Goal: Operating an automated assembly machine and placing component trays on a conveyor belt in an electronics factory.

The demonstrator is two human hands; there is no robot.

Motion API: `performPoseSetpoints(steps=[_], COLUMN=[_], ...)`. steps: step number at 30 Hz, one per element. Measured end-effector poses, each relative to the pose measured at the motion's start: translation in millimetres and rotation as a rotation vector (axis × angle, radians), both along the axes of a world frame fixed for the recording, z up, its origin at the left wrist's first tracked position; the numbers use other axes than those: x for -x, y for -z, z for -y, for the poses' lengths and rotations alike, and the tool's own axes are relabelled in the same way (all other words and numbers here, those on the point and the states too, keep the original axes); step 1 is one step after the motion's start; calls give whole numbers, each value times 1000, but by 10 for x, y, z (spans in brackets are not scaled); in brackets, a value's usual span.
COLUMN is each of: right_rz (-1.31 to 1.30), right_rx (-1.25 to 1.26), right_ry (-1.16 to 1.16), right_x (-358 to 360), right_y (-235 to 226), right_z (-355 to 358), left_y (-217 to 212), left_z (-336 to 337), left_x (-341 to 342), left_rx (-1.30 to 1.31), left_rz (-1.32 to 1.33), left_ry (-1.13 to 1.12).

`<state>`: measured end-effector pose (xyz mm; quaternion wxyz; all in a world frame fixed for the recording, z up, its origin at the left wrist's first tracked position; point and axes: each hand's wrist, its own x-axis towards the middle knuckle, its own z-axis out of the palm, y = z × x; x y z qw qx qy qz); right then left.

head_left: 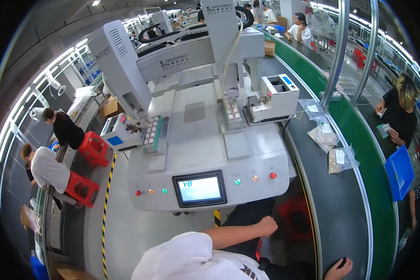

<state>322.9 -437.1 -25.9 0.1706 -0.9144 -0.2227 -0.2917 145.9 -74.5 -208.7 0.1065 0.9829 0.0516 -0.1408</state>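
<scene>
My left hand (267,226) is closed in a fist above my dark-trousered thigh, in front of the machine, with nothing showing in it. At the lower right, my right hand (338,269) rests at the dark bench top, its fingers curled around a small black rounded object (343,262) whose kind I cannot make out. Ahead stands a large grey-white two-station benchtop machine (191,144) with a lit touchscreen (199,189). On its left side a green-edged fixture (153,134) holds several small white parts. A second fixture (232,119) with white parts sits under the right head.
Bags of small parts (343,159) lie on the dark bench (331,200) to my right, beside a green strip and metal posts. A blue bin (399,172) stands beyond. Co-workers (399,112) sit at both sides; red stools (95,148) are at left.
</scene>
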Motion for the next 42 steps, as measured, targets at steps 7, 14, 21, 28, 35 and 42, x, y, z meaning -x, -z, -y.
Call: performPoseSetpoints(steps=[7, 14, 21, 28, 35, 42], right_rz=[9, 14, -6, -1, 2, -10], right_rx=[-12, -11, -15, -14, -11, -13], right_ry=[-5, -4, -11, -3, 5, 14], right_x=[8, 12, 18, 6, 12, 23], right_y=[-29, -41, -50, -35, -7, -9], right_z=[-50, -51, -33, -11, -33, -26], left_y=[20, 20, -21, 8, -25, -38], left_z=[-13, -5, -5, -1, -15, -9], left_x=[10, -1, -10, -29, -1, -5], left_rx=[1, -8, 14, 9, 8, -2], left_rz=[10, -15, -19, -29, -35, -46], left_ry=[4, 14, 14, 14, 5, 12])
